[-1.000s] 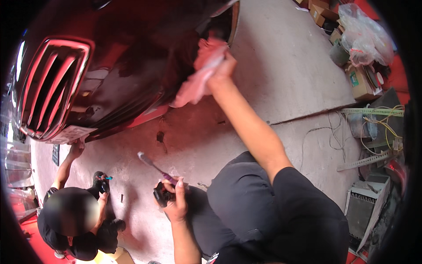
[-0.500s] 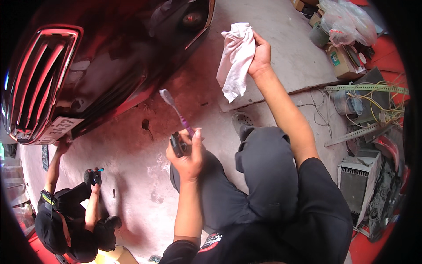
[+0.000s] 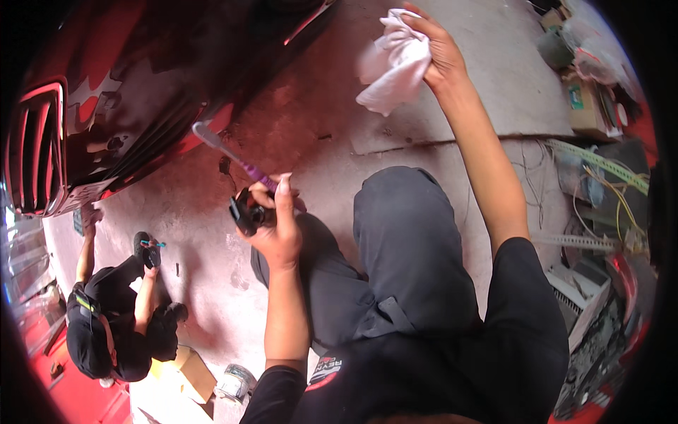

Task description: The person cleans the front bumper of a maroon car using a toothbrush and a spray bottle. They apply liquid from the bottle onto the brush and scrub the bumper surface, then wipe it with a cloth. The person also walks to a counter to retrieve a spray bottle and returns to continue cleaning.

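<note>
In my left hand [image 3: 280, 237] are a toothbrush [image 3: 256, 173] with a purple grip and pale bristle end, and a small black object [image 3: 245, 212] whose kind I cannot make out. The brush slants up to the left, its head overlapping the lower edge of a dark, glossy car [image 3: 141, 106] in the picture. My right hand [image 3: 445, 56], arm stretched far forward, grips a crumpled whitish cloth [image 3: 401, 63]. The cloth hangs down from the fingers, slightly blurred, above the concrete floor.
A co-worker [image 3: 116, 318] in black crouches at lower left, one hand at the car's bumper. Beside them are a yellow box [image 3: 187, 371] and a round tub [image 3: 235, 381]. Cardboard boxes [image 3: 593, 106], perforated metal strips [image 3: 600, 166], cables and scrap parts crowd the right side.
My right hand has swung farther forward with the cloth, which now hangs bunched. My left hand has moved left, and the toothbrush leans more to the left. The whole view has shifted.
</note>
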The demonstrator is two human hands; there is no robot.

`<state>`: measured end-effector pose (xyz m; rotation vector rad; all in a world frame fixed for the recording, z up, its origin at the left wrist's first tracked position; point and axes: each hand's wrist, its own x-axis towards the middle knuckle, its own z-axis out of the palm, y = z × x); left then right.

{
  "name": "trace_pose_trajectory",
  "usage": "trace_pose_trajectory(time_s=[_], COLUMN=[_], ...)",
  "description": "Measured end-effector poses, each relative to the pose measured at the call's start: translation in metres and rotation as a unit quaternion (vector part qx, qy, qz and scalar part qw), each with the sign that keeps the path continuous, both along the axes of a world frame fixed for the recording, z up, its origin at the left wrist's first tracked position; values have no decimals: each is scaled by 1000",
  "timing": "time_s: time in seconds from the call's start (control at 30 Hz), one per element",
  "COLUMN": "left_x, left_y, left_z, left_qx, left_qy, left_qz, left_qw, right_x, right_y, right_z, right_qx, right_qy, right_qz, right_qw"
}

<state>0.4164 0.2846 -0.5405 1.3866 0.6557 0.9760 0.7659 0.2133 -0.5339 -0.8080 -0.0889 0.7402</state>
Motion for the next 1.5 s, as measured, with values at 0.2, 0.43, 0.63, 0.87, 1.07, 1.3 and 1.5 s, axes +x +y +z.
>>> trace_pose_trajectory(time_s=[0.2, 0.43, 0.63, 0.87, 1.07, 1.3, 1.5], left_x=[-5, -8, -11, -24, -52, -29, -20], left_y=[2, 19, 23, 34, 26, 16, 15], left_z=[47, 127, 157, 162, 154, 136, 126], left_qx=[79, 169, 167, 207, 145, 117, 175], left_qy=[62, 71, 93, 191, 195, 192, 211], left_qz=[63, 68, 39, 49, 89, 19, 24], left_qw=[993, 981, 981, 958, 966, 974, 961], right_x=[21, 87, 99, 49, 35, -131, -218], right_y=[-25, -61, -65, -50, -70, 2, 30], right_z=[-6, 5, -48, -242, -224, 6, 87], right_qx=[54, 86, 30, -105, -598, -59, 154], right_qy=[-2, 15, 35, 88, -534, -299, -199], right_qz=[-5, 11, 80, 94, 49, 301, 380], right_qw=[999, 996, 996, 986, 595, 904, 890])
